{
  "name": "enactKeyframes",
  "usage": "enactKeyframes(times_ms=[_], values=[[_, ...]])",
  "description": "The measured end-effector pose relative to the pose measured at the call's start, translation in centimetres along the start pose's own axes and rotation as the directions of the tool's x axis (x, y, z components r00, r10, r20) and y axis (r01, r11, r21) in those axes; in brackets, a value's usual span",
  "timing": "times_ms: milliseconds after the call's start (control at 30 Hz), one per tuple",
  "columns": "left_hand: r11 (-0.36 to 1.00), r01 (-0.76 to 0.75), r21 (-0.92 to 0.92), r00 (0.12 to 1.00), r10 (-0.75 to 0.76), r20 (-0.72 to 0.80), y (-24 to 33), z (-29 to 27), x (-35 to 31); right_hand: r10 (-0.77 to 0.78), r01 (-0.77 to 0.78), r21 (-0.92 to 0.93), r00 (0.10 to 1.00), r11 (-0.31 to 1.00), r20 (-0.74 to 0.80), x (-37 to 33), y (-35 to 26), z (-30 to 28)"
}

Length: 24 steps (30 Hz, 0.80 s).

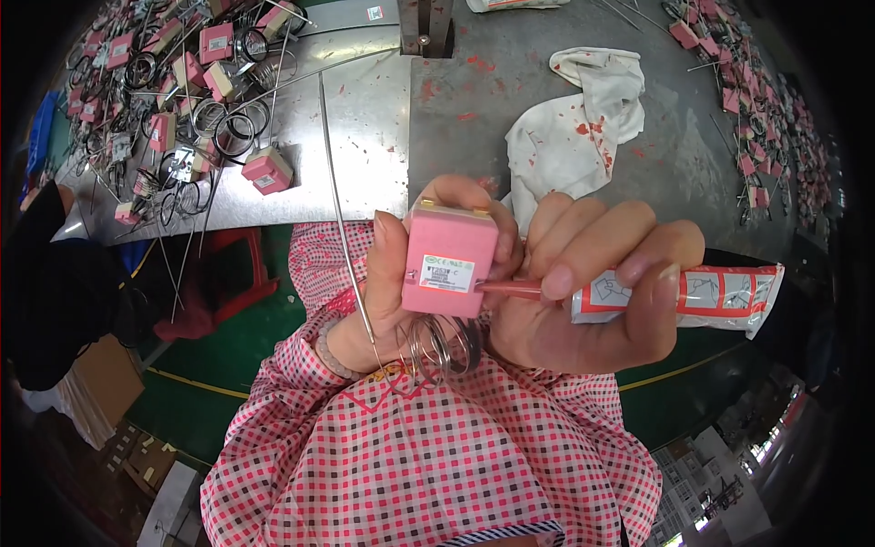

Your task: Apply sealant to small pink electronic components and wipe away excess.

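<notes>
My left hand (pixel 390 278) is closed round a pink box-shaped capillary thermostat (pixel 451 239), held up in front of my chest with its labelled face toward me. A coil of thin metal tubing (pixel 439 346) hangs under the box, and a long straight metal probe (pixel 335 187) rises to its left. In my right hand (pixel 592 337) is a white and red squeeze tube (pixel 729 296), lying sideways between fingers and thumb. Its slim red nozzle (pixel 518 288) meets the lower right edge of the thermostat, beside the label.
A heap of pink thermostats (pixel 217 44) with coils and probes covers the left of the metal table (pixel 365 137). Another heap (pixel 747 118) lies far right. A red-stained white cloth (pixel 570 132) and a metal post (pixel 426 27) stand beyond my hands. A person in dark clothes (pixel 46 273) is at left.
</notes>
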State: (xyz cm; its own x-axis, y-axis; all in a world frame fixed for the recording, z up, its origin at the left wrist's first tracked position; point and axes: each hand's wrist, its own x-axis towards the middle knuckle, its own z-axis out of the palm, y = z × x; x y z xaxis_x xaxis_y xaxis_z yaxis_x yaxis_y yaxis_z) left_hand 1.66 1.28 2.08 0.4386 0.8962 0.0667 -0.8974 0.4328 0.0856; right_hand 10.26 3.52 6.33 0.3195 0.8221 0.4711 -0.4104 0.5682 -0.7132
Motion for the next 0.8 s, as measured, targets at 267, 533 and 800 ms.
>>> enactKeyframes(times_ms=[267,533,800], values=[[1.000,0.002,-0.025,1.000,-0.001,0.020,0.1,-0.4,0.1,0.124,-0.126,0.035,0.991,0.991,0.043,0.3,-0.2,0.1],[1.000,-0.008,0.018,0.998,0.009,-0.068,0.2,-0.4,0.4,-0.197,0.233,-0.156,0.956,0.960,0.215,-0.1,0.4,-0.2],[0.992,-0.047,-0.118,0.991,0.032,-0.132,-0.2,-0.4,0.6,-0.430,0.479,-0.325,0.877,0.816,0.214,-1.2,1.6,0.0]])
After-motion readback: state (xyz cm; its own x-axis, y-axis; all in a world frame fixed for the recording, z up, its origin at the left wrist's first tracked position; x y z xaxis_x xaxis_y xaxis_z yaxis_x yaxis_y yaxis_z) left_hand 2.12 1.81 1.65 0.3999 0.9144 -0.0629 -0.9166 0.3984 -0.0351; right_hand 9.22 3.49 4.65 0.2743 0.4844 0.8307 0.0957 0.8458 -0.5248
